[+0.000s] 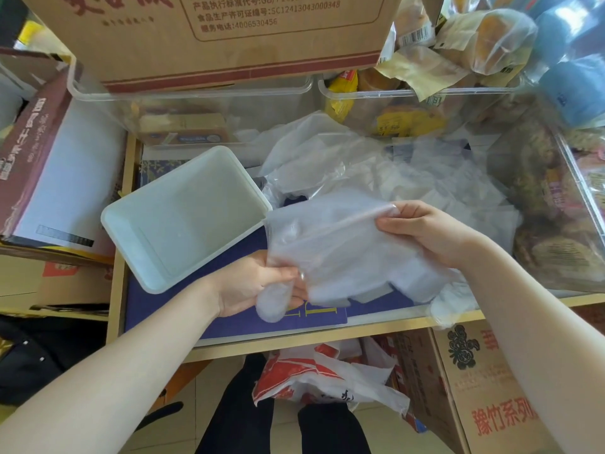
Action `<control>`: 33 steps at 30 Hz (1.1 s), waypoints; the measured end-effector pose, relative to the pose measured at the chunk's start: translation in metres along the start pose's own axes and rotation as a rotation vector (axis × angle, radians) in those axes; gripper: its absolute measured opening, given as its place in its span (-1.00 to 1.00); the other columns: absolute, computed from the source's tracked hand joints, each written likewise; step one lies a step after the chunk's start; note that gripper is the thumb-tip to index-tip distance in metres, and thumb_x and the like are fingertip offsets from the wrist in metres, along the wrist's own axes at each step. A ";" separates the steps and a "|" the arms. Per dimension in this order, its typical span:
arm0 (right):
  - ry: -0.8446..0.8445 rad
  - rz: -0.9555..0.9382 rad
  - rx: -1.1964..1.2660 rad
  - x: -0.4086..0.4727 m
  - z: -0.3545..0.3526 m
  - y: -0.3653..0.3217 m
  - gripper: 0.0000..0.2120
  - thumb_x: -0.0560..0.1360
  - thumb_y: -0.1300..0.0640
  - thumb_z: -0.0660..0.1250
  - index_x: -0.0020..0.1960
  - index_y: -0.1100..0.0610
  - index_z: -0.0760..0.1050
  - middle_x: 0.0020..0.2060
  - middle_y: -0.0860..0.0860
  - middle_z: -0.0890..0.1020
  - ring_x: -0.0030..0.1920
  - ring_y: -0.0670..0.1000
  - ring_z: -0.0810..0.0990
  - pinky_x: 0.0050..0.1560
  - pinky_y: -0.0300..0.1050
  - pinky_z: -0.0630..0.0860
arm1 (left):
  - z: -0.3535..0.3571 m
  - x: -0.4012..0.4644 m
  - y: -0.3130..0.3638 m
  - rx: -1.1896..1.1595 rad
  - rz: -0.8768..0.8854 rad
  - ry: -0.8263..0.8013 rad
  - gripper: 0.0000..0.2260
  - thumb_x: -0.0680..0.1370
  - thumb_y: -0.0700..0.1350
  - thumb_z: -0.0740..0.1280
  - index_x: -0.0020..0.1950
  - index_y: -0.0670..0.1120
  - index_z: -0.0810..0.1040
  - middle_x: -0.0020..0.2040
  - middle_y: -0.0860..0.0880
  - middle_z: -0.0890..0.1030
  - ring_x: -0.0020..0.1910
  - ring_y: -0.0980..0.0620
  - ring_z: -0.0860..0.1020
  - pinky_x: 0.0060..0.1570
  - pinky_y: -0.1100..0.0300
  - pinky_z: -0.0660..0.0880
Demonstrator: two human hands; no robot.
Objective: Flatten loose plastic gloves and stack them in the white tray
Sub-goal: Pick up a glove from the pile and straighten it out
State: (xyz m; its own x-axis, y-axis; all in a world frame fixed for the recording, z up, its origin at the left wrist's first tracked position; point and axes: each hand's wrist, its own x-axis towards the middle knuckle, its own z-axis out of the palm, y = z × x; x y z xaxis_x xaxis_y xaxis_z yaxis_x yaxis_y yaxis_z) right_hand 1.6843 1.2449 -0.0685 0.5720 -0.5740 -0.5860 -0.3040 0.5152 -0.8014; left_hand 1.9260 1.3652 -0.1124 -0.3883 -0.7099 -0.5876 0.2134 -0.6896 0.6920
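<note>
A clear plastic glove (340, 250) is stretched in the air between both hands, above the blue-covered shelf. My left hand (258, 283) pinches its lower left part, with one glove finger drooping below my fingers. My right hand (425, 231) pinches the glove's upper right edge. The white tray (131, 224) lies tilted to the left of the glove and has nothing in it. A heap of loose crumpled plastic gloves (327, 158) sits behind and to the right of my hands.
Clear plastic bins (196, 90) with packaged bread line the back, under a cardboard box (229, 34). A clear bin of snacks (556, 198) stands at the right. Cartons sit at the left (49, 165) and below right (474, 381). A red-white bag (320, 378) lies under the shelf.
</note>
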 end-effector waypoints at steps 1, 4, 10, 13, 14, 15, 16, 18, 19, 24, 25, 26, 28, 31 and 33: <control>-0.006 0.043 -0.005 0.001 -0.002 0.000 -0.84 0.54 0.33 0.19 -0.14 0.25 0.52 -0.40 -0.02 0.65 -0.41 -0.13 0.61 -0.40 -0.37 0.50 | -0.002 -0.002 0.002 -0.002 0.010 -0.009 -0.82 0.50 -0.23 0.27 0.07 -0.13 0.58 -0.03 -0.16 0.68 -0.02 -0.14 0.64 -0.01 0.05 0.58; -0.035 0.108 -0.025 0.003 -0.002 0.001 -0.87 0.52 0.37 0.20 -0.12 0.27 0.52 -0.44 -0.02 0.64 -0.45 -0.14 0.60 -0.44 -0.36 0.49 | -0.010 -0.009 0.008 -0.010 0.077 0.014 -0.85 0.48 -0.24 0.30 0.03 -0.17 0.57 -0.09 -0.12 0.69 -0.09 -0.07 0.65 -0.13 0.12 0.58; -0.054 -0.100 -0.087 0.002 0.005 0.001 -0.55 0.54 0.42 0.15 -0.28 0.04 0.67 -0.56 -0.03 0.53 -0.58 -0.17 0.39 -0.52 -0.39 0.32 | -0.024 -0.028 0.029 -0.001 0.260 -0.049 -0.81 0.34 -0.22 0.47 -0.06 -0.08 0.69 -0.11 -0.06 0.70 -0.10 -0.04 0.66 -0.08 0.10 0.58; -0.124 -0.139 -0.073 0.001 0.005 -0.001 -0.82 0.35 0.06 0.48 -0.38 0.13 0.65 -0.38 0.28 0.57 -0.38 0.11 0.50 -0.40 -0.28 0.43 | -0.021 -0.040 0.042 0.184 0.356 0.030 -0.40 0.43 -0.60 0.09 -0.32 0.01 0.71 -0.32 0.13 0.66 -0.32 0.19 0.61 -0.25 0.35 0.50; -0.174 -0.140 -0.114 0.001 0.006 -0.002 -0.78 0.31 0.02 0.50 -0.32 0.19 0.65 -0.27 0.35 0.57 -0.28 0.18 0.52 -0.32 -0.21 0.49 | -0.023 -0.044 0.043 0.320 0.373 0.048 -0.35 0.43 -0.62 0.06 -0.28 0.04 0.72 -0.30 0.17 0.64 -0.29 0.22 0.59 -0.22 0.39 0.47; -0.209 -0.148 -0.105 0.001 0.007 -0.003 -0.84 0.34 0.10 0.46 -0.31 0.20 0.66 -0.21 0.31 0.59 -0.22 0.19 0.57 -0.25 -0.18 0.54 | -0.024 -0.049 0.043 0.452 0.404 0.060 -0.40 0.45 -0.58 0.09 -0.20 0.04 0.72 -0.23 0.14 0.65 -0.18 0.20 0.60 -0.15 0.40 0.47; -0.224 -0.162 -0.077 0.002 0.010 -0.005 -0.87 0.36 0.24 0.37 -0.32 0.20 0.66 -0.21 0.22 0.62 -0.20 0.15 0.61 -0.20 -0.18 0.56 | -0.027 -0.052 0.041 0.524 0.417 0.059 -0.47 0.47 -0.51 0.13 -0.14 0.06 0.71 -0.14 0.12 0.66 -0.06 0.17 0.60 -0.06 0.40 0.46; -0.185 -0.198 -0.064 0.004 0.018 -0.009 -0.74 0.32 0.34 0.21 -0.38 0.21 0.65 -0.30 0.07 0.62 -0.26 0.04 0.61 -0.26 -0.22 0.54 | -0.028 -0.058 0.040 0.562 0.413 0.092 -0.57 0.46 -0.39 0.16 -0.10 0.07 0.69 -0.07 0.15 0.64 0.05 0.15 0.57 0.02 0.40 0.46; -0.156 -0.205 -0.075 0.006 0.023 -0.010 -0.74 0.30 0.32 0.19 -0.39 0.20 0.65 -0.32 0.07 0.58 -0.28 0.05 0.59 -0.28 -0.21 0.51 | -0.028 -0.058 0.038 0.575 0.418 0.120 -0.57 0.44 -0.37 0.15 -0.11 0.07 0.70 -0.09 0.17 0.63 0.04 0.15 0.57 0.01 0.41 0.45; 0.089 -0.323 -0.267 0.012 0.047 -0.004 -0.74 0.34 0.03 0.39 -0.35 0.24 0.55 -0.37 0.13 0.47 -0.36 0.02 0.46 -0.33 -0.19 0.33 | -0.026 -0.057 0.023 0.290 0.436 0.277 -0.67 0.37 -0.29 0.14 -0.30 -0.04 0.69 -0.24 0.06 0.61 -0.13 0.13 0.57 -0.10 0.32 0.47; 0.114 -0.322 -0.226 0.014 0.051 -0.001 -0.77 0.34 0.11 0.44 -0.35 0.25 0.51 -0.43 0.07 0.48 -0.41 -0.02 0.46 -0.39 -0.24 0.35 | -0.025 -0.057 0.017 0.094 0.451 0.268 -0.78 0.31 -0.22 0.22 -0.31 -0.06 0.67 -0.26 0.02 0.62 -0.18 0.07 0.58 -0.14 0.25 0.49; 0.124 -0.301 -0.176 0.015 0.055 0.001 -0.81 0.32 0.19 0.46 -0.36 0.21 0.48 -0.47 0.02 0.49 -0.47 -0.05 0.45 -0.46 -0.28 0.35 | -0.025 -0.055 0.012 -0.165 0.459 0.217 -0.84 0.26 -0.13 0.32 -0.25 -0.07 0.66 -0.23 -0.02 0.63 -0.18 0.03 0.58 -0.16 0.22 0.50; 0.146 -0.276 -0.122 0.018 0.060 0.007 -0.80 0.28 0.24 0.45 -0.40 0.06 0.45 -0.48 -0.04 0.47 -0.50 -0.05 0.39 -0.50 -0.29 0.32 | -0.023 -0.049 -0.001 -0.623 0.498 0.054 -0.58 0.31 0.10 0.38 0.09 -0.07 0.60 0.05 -0.09 0.62 0.06 -0.06 0.58 0.11 0.10 0.46; 0.162 -0.319 -0.165 0.021 0.066 0.010 -0.75 0.28 0.26 0.40 -0.41 -0.01 0.40 -0.42 -0.10 0.40 -0.40 -0.08 0.33 -0.37 -0.24 0.31 | -0.012 -0.046 -0.014 -0.777 0.414 0.021 -0.28 0.33 0.40 0.27 0.34 -0.04 0.47 0.34 -0.12 0.48 0.34 -0.15 0.42 0.31 -0.11 0.31; 0.147 -0.355 -0.307 0.021 0.073 0.008 -0.78 0.28 0.26 0.37 -0.40 0.02 0.38 -0.40 -0.13 0.38 -0.37 -0.17 0.33 -0.29 -0.35 0.30 | -0.008 -0.048 -0.016 -0.682 0.263 0.166 -0.26 0.17 0.32 0.48 0.23 -0.05 0.57 0.25 -0.13 0.57 0.22 -0.11 0.54 0.12 -0.01 0.53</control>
State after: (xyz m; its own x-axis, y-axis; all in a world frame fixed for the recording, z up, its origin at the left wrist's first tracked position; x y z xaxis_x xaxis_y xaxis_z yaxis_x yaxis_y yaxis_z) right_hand 1.7495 1.2830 -0.0787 0.5743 -0.7752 -0.2633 -0.3330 0.0726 -0.9401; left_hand 1.9484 1.4093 -0.0981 -0.1184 -0.8387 -0.5315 0.8097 -0.3914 0.4373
